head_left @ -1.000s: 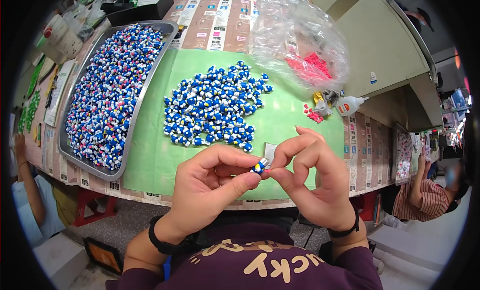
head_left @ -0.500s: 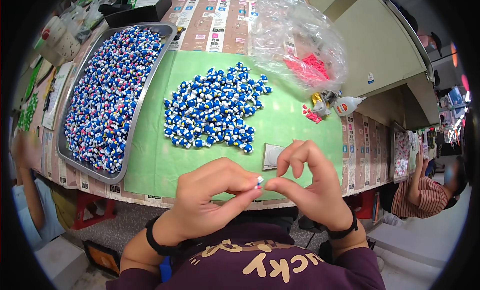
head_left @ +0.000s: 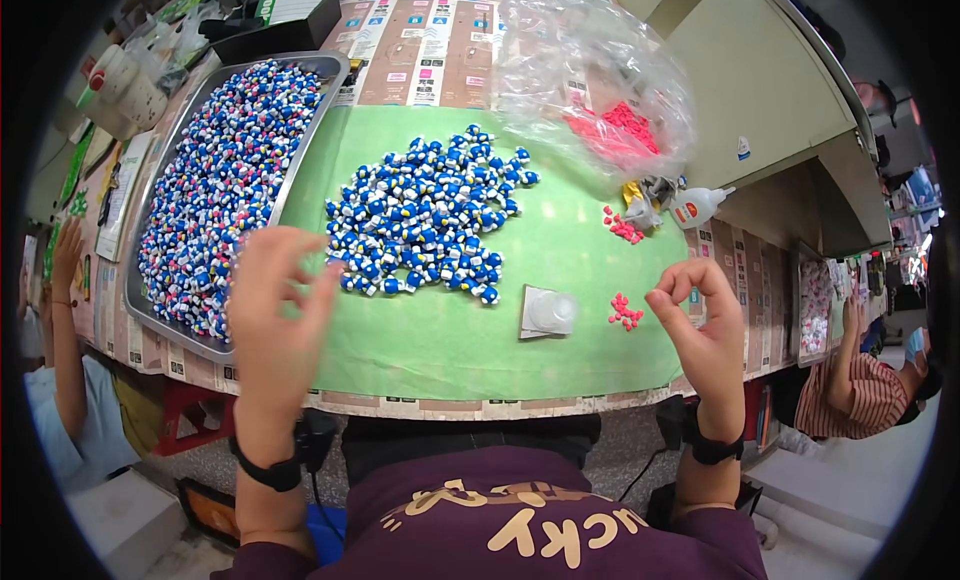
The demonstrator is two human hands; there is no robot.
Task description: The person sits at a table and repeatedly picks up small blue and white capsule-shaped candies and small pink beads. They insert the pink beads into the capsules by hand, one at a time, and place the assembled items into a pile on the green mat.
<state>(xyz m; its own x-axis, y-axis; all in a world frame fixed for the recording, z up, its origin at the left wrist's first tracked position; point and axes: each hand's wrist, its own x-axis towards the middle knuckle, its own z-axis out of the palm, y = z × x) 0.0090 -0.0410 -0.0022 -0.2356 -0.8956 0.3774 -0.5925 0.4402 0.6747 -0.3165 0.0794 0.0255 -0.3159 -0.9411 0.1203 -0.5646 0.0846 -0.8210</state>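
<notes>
My left hand (head_left: 275,320), blurred by motion, hovers over the right edge of the metal tray (head_left: 318,115). Its thumb and fingers are apart, and no figure shows between them. Beside it lies a loose pile of small blue-and-white figures (head_left: 425,215) on the green mat (head_left: 430,350). My right hand (head_left: 705,330) is held at the mat's right side with bent fingers, thumb and forefinger slightly apart. Nothing shows in it. Just left of its thumb sits a cluster of tiny pink pieces (head_left: 626,313). A round translucent cap on a white square (head_left: 547,313) stands between my hands.
Small blue, white and pink figures fill the tray. Farther right are more pink pieces (head_left: 622,226), a white glue bottle (head_left: 700,207) and a clear plastic bag (head_left: 590,65) with pink pieces inside. A grey cabinet (head_left: 770,110) bounds the right. Co-workers (head_left: 850,380) sit at both sides.
My hands have parted from the front middle: the left moved left to the tray, the right moved right. The small figure between my left fingers is gone from sight. The near pink cluster is uncovered.
</notes>
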